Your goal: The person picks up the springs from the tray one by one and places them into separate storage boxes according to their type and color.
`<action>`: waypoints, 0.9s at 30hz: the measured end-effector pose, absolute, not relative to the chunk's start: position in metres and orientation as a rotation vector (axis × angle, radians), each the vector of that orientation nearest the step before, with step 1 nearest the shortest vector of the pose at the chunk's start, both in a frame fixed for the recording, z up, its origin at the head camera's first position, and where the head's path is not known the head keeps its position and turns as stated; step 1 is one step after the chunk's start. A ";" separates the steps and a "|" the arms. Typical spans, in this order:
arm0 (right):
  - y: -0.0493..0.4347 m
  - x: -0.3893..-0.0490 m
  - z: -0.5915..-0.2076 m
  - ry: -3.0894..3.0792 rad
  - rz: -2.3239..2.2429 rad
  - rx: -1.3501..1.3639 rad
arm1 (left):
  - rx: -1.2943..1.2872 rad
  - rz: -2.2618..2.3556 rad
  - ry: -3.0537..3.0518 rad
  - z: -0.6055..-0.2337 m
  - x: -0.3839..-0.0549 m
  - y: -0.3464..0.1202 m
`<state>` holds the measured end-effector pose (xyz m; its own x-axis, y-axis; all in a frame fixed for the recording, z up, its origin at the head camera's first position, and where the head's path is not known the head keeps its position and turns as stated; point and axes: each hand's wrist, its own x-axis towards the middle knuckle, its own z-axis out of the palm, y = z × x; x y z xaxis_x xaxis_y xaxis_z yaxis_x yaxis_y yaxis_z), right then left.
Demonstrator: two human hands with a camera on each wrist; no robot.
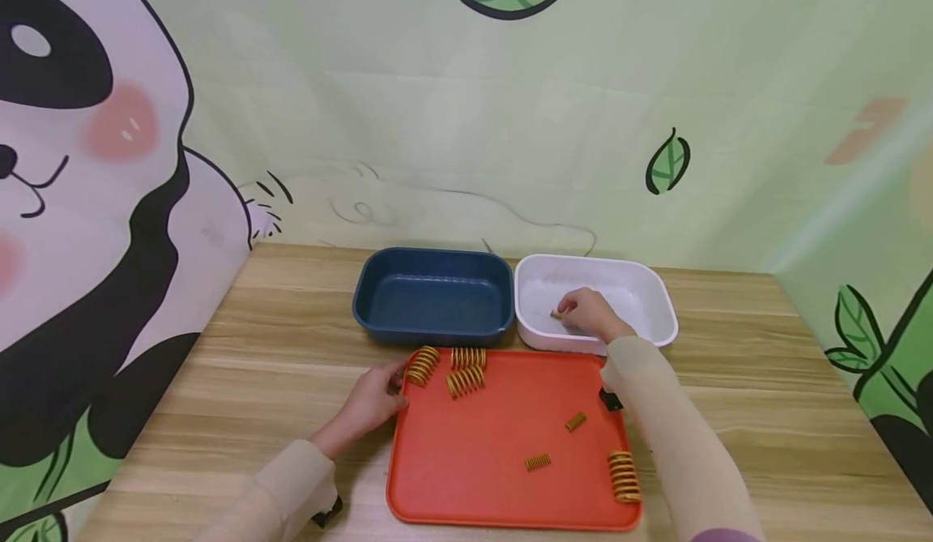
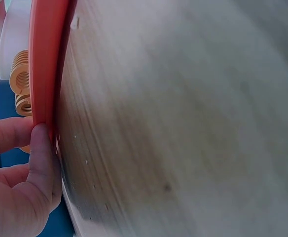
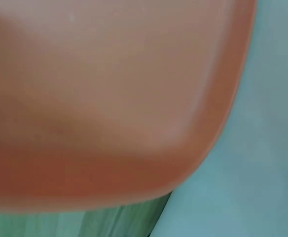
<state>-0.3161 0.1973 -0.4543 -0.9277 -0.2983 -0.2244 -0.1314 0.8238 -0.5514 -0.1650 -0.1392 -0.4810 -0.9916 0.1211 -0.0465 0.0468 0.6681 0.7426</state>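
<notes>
My right hand [image 1: 589, 313] reaches into the white bin [image 1: 649, 299] and pinches a small gold coil spring [image 1: 556, 313] between thumb and fingertips, low over the bin's floor. With thumb and fingers my left hand [image 1: 372, 400] pinches the rim of the red tray [image 1: 496, 493] near its far left corner; the left wrist view shows the same hand [image 2: 23, 177] at the edge. Beside those fingers, a large coil spring [image 1: 423, 366] leans at the tray's corner. Two small springs, one [image 1: 576, 421] behind the other [image 1: 538, 462], lie on the tray's right half.
Two more large springs, one [image 1: 469, 358] against the far rim and one [image 1: 465, 381] in front, lie by the corner spring. Another large spring [image 1: 624, 477] rests along the right rim. A navy bin [image 1: 433, 335] stands left of the white one, both behind the tray.
</notes>
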 end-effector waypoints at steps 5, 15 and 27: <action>0.201 -0.316 -0.453 2.690 -0.796 -0.305 | 0.132 1.242 2.776 -0.481 -0.165 -0.138; 0.208 -0.310 -0.441 2.742 -0.797 -0.439 | 0.126 1.246 2.774 -0.481 -0.165 -0.139; 0.215 -0.305 -0.439 2.794 -0.795 -0.544 | 0.128 1.239 2.789 -0.479 -0.165 -0.138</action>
